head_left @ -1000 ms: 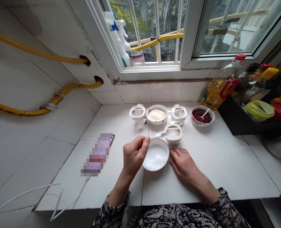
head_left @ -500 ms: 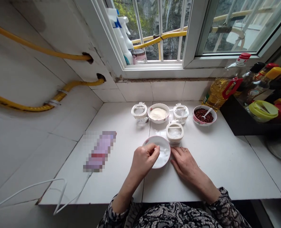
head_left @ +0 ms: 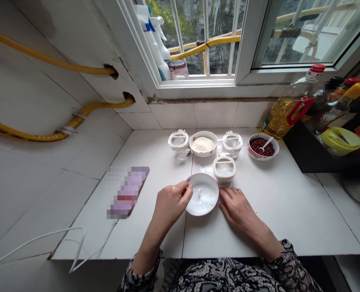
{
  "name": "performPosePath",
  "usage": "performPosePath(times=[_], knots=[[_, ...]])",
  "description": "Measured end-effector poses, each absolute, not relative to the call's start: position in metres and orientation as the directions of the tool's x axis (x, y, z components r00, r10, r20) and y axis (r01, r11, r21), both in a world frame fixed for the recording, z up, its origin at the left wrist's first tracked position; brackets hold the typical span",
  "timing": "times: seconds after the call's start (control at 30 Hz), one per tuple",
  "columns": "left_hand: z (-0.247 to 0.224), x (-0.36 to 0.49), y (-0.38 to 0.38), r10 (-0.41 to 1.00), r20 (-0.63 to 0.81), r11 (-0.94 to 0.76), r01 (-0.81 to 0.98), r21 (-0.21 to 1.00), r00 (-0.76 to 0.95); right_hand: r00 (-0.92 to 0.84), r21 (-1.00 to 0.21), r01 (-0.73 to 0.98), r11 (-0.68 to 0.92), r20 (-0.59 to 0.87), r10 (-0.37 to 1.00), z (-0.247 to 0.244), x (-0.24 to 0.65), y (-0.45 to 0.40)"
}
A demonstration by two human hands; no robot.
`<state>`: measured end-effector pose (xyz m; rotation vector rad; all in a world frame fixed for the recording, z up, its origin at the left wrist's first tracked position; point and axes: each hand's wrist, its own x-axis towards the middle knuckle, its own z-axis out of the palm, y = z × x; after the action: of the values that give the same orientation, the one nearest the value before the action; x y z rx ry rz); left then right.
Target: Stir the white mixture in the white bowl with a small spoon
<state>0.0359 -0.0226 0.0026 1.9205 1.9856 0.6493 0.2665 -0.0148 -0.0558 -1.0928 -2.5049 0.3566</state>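
Observation:
My left hand (head_left: 174,201) is closed in a pinch over the left rim of a white bowl (head_left: 208,207) with a pinkish edge. It grips a small white spoon (head_left: 199,190), hard to make out against the white contents; its handle is mostly hidden by the fingers. White granules lie in the bowl. On the other side, my right hand (head_left: 237,207), with a ring on it, lies flat on the counter, fingertips at the bowl's right rim. A square jar (head_left: 224,170) of white grains stands just behind the bowl.
Behind stand a bowl of white powder (head_left: 203,144) and two clear jars (head_left: 179,142). Farther right are a bowl of dark red beans (head_left: 262,147) with a white spoon and an oil bottle (head_left: 280,115). A phone (head_left: 129,190) with a white cable lies left.
My left hand has moved left, from over the bowl's middle to its left rim, drawing the spoon along. My right hand has stayed put.

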Motion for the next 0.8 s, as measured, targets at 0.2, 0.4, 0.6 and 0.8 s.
performPosePath(times=[0.2, 0.4, 0.6, 0.8], knots=[[-0.003, 0.048, -0.024, 0.998, 0.06, -0.03, 0.849, 0.527, -0.002, -0.619, -0.38, 0.649, 0.66, 0.242, 0.747, -0.056, 0.266, -0.015], [-0.001, 0.046, -0.025, 0.997, 0.073, -0.04, 0.822, 0.568, -0.001, -0.615, -0.393, 0.649, 0.651, 0.234, 0.753, -0.056, 0.266, -0.015], [0.003, 0.041, -0.027, 0.998, 0.058, -0.032, 0.765, 0.644, -0.007, -0.619, -0.378, 0.648, 0.661, 0.244, 0.747, -0.055, 0.266, -0.015], [0.002, 0.042, -0.027, 0.997, 0.081, -0.047, 0.767, 0.64, -0.006, -0.62, -0.365, 0.652, 0.664, 0.247, 0.745, -0.054, 0.266, -0.015]])
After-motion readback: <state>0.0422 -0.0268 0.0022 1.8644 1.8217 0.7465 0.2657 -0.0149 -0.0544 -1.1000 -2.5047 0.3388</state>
